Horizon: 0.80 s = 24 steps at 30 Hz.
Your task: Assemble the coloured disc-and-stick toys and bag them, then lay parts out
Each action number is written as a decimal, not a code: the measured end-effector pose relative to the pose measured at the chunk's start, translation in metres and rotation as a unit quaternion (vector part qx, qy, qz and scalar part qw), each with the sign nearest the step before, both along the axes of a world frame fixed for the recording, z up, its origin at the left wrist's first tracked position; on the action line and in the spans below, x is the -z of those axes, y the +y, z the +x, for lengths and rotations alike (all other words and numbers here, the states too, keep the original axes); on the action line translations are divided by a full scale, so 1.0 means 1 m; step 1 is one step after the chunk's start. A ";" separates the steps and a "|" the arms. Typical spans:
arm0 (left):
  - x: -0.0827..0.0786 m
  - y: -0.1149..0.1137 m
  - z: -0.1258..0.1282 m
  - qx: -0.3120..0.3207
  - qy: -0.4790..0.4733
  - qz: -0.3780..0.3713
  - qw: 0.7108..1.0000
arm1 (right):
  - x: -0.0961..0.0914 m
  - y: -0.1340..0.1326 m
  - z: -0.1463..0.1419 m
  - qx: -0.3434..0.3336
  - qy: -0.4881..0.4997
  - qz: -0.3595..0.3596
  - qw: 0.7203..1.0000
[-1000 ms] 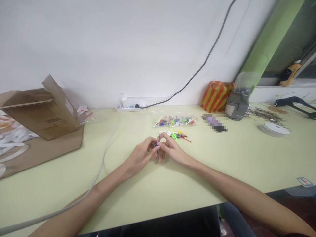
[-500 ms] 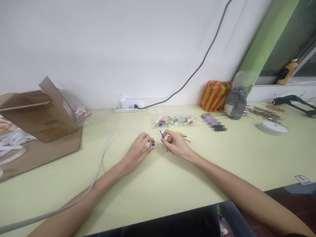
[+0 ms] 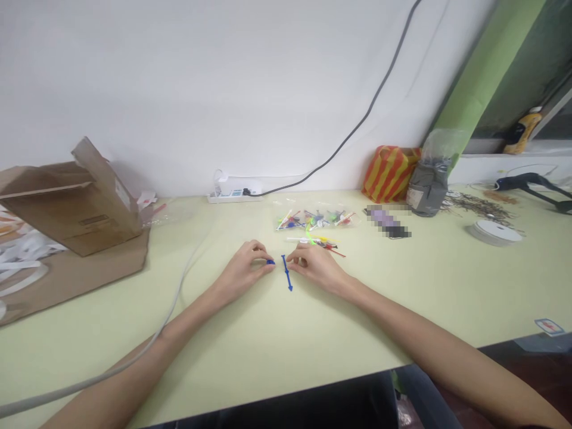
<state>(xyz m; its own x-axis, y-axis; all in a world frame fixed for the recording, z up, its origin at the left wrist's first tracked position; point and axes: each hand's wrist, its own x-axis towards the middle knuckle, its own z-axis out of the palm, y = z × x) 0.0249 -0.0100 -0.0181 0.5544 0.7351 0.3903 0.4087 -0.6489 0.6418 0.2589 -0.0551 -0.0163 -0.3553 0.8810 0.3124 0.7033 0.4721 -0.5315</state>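
Note:
My left hand (image 3: 245,265) pinches a small round blue plastic piece (image 3: 270,262) between thumb and fingertips, just above the light green table. Across a narrow gap, my right hand (image 3: 317,266) has its thumb and fingers closed at the side of a slim blue plastic arrow (image 3: 288,280), gripping it near its middle. The arrow's head points toward me. Behind my right hand lie loose coloured plastic arrows (image 3: 328,241), partly covered by the hand. Farther back is a clear plastic bag (image 3: 317,220) of similar coloured pieces.
An open cardboard box (image 3: 89,208) stands at the left, and a grey cable (image 3: 174,310) passes over my left forearm. By the wall sit a power strip (image 3: 235,195), a striped bag (image 3: 388,173) and a dark wrapped bundle (image 3: 428,185). A white spool (image 3: 494,231) lies at the right.
My right hand has come slightly left and lower, turning the blue arrow so its head faces me. The left hand has shifted a little left, and its blue piece is now tilted flatter.

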 end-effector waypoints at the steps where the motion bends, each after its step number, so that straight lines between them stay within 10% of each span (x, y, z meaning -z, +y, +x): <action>1: 0.000 0.001 -0.001 0.002 0.015 0.012 1.000 | 0.002 0.001 -0.001 -0.005 0.002 0.000 1.000; 24: -0.003 -0.003 -0.001 0.056 0.213 0.144 0.965 | 0.013 0.003 -0.015 -0.042 0.028 0.022 0.998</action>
